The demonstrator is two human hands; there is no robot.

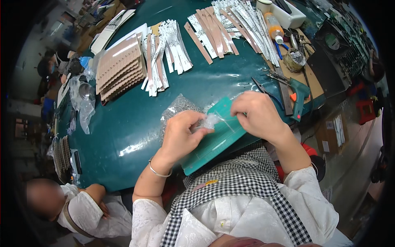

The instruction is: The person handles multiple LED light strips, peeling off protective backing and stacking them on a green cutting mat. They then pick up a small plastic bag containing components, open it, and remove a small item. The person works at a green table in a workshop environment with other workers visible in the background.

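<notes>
My left hand, a bangle on its wrist, pinches the gathered neck of a clear plastic bag. Small grey pieces fill the bag, which rests on the table beyond that hand. To the right, my right hand is closed, thumb against bent fingers, over the far right part of a green cutting mat. A thin pale strand seems to run between the bag's neck and my right fingertips; what they grip is too small to make out. The mat lies at the table's near edge, partly under both hands.
Stacked brown scalloped sheets and bundles of white and brown strips cover the far side. A green glue gun, pliers and an orange bottle are at right. Another person sits at lower left.
</notes>
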